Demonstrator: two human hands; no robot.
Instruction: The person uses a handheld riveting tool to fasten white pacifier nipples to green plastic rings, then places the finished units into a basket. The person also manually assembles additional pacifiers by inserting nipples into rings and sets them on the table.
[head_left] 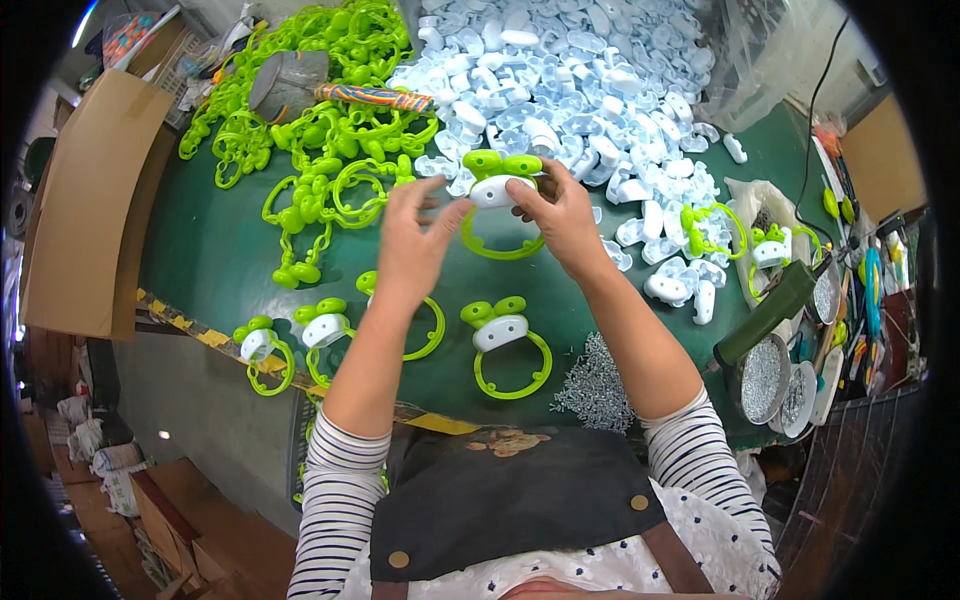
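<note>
My right hand (567,217) grips a green plastic ring with two rounded knobs (503,248), its thumb on the white plastic cover (490,192) fitted below the knobs. Close to the left side of that cover is my left hand (412,232), its thumb and fingers apart; whether the thumb touches the cover I cannot tell. On the green table below lies a similar ring with a white cover (513,362). More such pieces, including one ring (268,372), lie in a row to the left, one partly hidden by my left forearm.
Loose green rings (340,130) are heaped at the far left, with a grey roll-like object (288,87) on top. White covers (560,100) fill the back. Small screws (597,385) lie near my right forearm. A green power screwdriver (768,312) and screw bowls (765,378) stand right.
</note>
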